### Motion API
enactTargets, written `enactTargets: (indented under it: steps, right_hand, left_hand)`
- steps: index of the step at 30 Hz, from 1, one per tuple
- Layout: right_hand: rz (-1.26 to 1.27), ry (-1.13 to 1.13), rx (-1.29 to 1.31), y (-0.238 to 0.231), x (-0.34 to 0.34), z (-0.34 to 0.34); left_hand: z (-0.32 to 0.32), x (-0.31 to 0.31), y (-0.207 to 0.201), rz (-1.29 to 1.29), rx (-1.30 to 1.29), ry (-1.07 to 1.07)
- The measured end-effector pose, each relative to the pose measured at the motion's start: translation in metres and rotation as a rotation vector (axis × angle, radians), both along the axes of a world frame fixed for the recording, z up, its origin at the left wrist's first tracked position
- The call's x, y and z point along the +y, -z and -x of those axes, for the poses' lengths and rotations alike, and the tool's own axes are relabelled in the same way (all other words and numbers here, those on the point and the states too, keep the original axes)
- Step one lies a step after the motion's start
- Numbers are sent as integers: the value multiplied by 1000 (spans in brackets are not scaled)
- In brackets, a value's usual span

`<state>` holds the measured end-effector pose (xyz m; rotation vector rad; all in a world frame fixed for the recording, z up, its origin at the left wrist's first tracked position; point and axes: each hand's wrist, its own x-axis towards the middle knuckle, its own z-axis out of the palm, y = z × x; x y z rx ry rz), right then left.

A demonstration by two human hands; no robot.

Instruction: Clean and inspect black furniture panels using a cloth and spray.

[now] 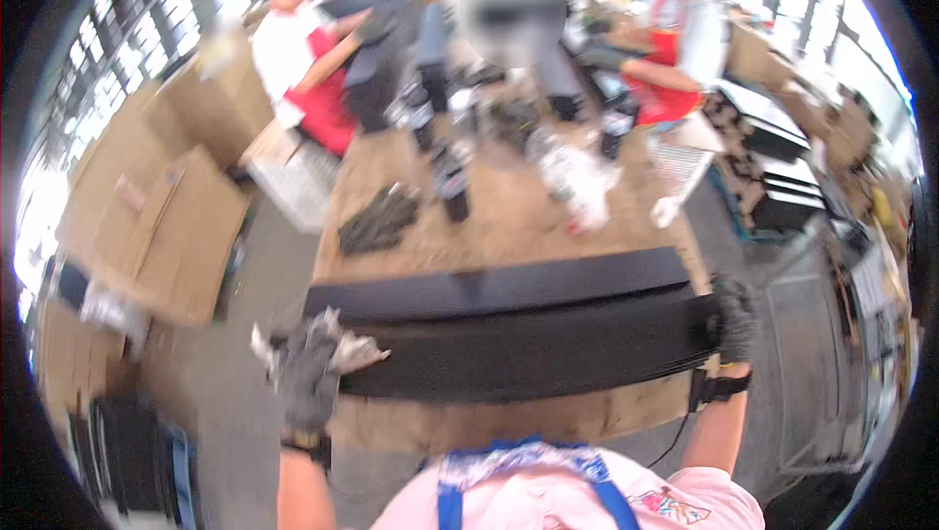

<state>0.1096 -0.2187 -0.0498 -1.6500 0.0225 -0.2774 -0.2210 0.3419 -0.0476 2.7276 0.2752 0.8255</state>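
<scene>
Gloved hands at both ends of a dark panel stack — 6 o'clock on the tabletop.
Left hand, 8 o'clock: fingers clamped on a crumpled pale rag at the stack's left end. Right hand, between 3 and 4, touches the right end — cannot tell whether fingers are clamped. Another dark panel lies just beyond, toward 12. Dark cloth at 10, bottle at 11, clear plastic bag at 1.
</scene>
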Motion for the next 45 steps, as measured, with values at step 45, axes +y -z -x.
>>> enactTargets:
  steps: [45]
  right_hand:
    - [649,-592,-516,39,306,139]
  left_hand:
    - [-78,-56,35,-475,52,364]
